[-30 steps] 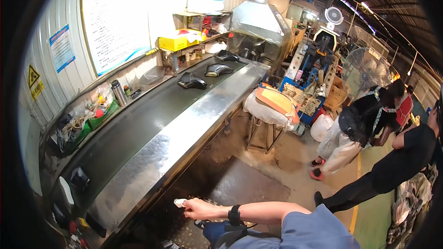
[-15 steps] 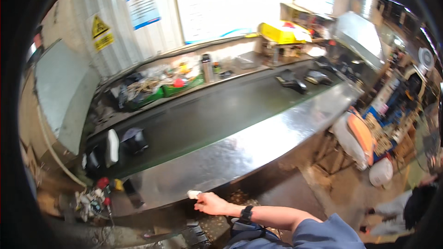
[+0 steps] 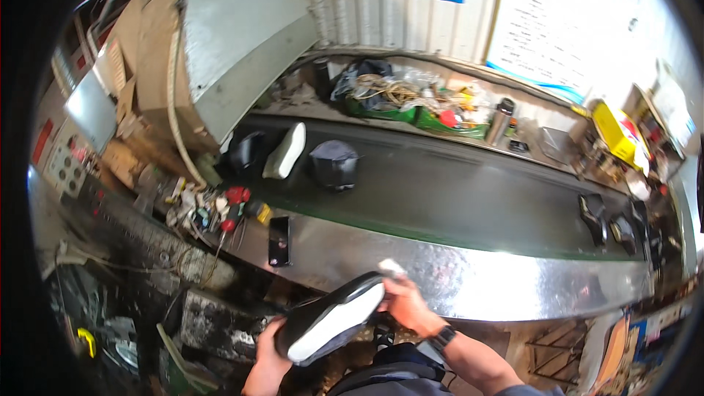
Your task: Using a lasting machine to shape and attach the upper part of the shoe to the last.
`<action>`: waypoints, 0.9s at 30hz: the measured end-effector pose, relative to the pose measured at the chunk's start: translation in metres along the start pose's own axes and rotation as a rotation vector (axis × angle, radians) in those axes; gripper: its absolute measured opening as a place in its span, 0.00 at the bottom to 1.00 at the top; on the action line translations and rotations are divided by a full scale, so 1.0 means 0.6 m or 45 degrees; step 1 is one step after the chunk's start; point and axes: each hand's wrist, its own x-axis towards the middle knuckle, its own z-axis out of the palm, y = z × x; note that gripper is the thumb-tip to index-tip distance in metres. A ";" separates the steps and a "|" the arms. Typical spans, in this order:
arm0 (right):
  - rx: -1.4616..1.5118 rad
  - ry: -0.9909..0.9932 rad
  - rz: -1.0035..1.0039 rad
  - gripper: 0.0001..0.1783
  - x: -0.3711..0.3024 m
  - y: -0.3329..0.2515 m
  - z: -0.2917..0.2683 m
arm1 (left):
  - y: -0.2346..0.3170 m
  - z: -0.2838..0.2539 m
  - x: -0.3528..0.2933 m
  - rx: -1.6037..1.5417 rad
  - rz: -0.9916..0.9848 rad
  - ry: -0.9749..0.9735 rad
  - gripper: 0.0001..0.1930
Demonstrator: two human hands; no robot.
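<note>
The shoe (image 3: 337,321), black with a white sole, is at the lower centre of the frame, tilted, its sole turned toward the lower right. The left hand (image 3: 268,350) grasps its lower-left end. The right hand (image 3: 408,306), with a watch (image 3: 442,336) on its wrist, pinches a white wad (image 3: 392,267) at the shoe's upper-right end; whether it also grips the shoe I cannot tell. Above them runs a shiny metal ledge (image 3: 477,271), with a phone (image 3: 279,242) lying on it left of centre. Beyond is a dark belt (image 3: 455,194), bearing a pale sole (image 3: 285,151) between two dark pieces at left and more dark pieces at far right. Green trays (image 3: 449,127) and a flask (image 3: 501,122) stand at upper centre-right.
</note>
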 end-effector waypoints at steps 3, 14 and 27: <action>-0.002 0.202 -0.192 0.23 -0.037 -0.066 -0.034 | -0.028 0.043 0.097 -0.346 -0.655 -0.027 0.16; -1.155 1.093 -1.157 0.16 -0.100 -0.409 -0.144 | 0.042 0.347 0.165 1.928 0.896 -0.693 0.21; -0.882 0.853 -0.887 0.16 0.050 -0.255 -0.383 | 0.051 0.372 0.185 2.442 1.312 -0.835 0.18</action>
